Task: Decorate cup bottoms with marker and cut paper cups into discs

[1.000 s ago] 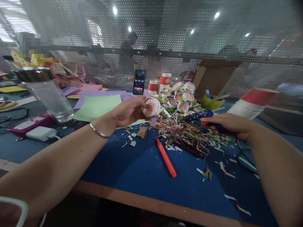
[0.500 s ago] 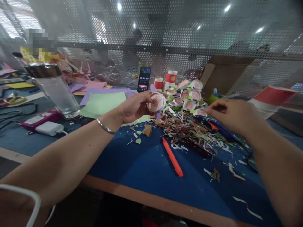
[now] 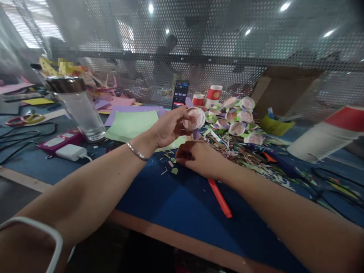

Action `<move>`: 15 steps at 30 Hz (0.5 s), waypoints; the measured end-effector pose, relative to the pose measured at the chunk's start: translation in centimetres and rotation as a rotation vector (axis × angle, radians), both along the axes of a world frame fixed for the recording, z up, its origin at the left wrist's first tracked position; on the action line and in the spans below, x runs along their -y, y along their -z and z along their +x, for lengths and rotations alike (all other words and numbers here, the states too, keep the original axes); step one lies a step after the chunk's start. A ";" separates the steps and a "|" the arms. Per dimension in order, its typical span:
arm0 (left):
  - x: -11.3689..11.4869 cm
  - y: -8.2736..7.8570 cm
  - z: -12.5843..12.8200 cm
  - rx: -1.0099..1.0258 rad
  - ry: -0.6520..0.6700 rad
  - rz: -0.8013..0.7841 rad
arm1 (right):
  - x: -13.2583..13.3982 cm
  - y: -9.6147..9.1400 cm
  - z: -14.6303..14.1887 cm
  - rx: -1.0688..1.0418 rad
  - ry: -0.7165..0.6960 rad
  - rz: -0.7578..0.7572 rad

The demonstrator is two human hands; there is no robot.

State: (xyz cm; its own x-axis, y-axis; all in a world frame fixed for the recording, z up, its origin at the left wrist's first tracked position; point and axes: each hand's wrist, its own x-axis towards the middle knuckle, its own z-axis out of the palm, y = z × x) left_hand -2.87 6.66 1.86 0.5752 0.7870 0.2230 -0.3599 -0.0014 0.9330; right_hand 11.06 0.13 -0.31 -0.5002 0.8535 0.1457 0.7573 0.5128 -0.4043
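One left hand [image 3: 170,127] and one right hand [image 3: 199,157] work at a blue surface [image 3: 176,204] around a heap of paper scraps [image 3: 241,153]. The left grip is clenched on a single round paper disc [image 3: 193,118], held up on edge just above the heap's left end. The right hand lies low at the heap's near-left edge, fingertips drawn together on the surface among loose bits; whether that grip has caught anything cannot be told. Behind the heap sit at least six similar discs [image 3: 236,129], two upright red-and-white cups [image 3: 214,92] and one phone [image 3: 180,93] showing a timer. One orange pen [image 3: 219,197] lies in front of the heap, one blue glue gun [image 3: 273,157] on its right side, and one stack of cups [image 3: 330,134] on its side further right. One glass jar [image 3: 82,110] stands well to the left of the heap. A second ago the right hand held the glue gun at the heap's right side; half a second ago it hung open above the heap; now it has crossed to the left. The disc has stayed in the left grip throughout.
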 end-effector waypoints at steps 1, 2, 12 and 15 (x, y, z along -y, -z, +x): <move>0.0 0.0 0.0 0.009 0.010 0.002 | -0.2 0.2 -0.1 -0.003 0.001 -0.007; 0.0 0.0 0.0 0.017 0.016 0.004 | -0.3 0.5 -0.1 -0.008 0.004 -0.013; -0.2 0.2 -0.1 -0.012 -0.034 0.020 | 0.0 0.7 -0.3 -0.047 0.037 -0.018; -0.3 0.2 -0.2 -0.017 -0.058 0.014 | -0.2 0.8 -0.5 -0.032 0.015 0.000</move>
State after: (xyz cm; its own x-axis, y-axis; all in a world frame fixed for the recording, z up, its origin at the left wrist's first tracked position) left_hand -3.04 6.98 1.63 0.5327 0.8159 0.2248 -0.3426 -0.0350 0.9388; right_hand 10.52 0.33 -1.11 -0.4823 0.8610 0.1615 0.7519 0.5015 -0.4280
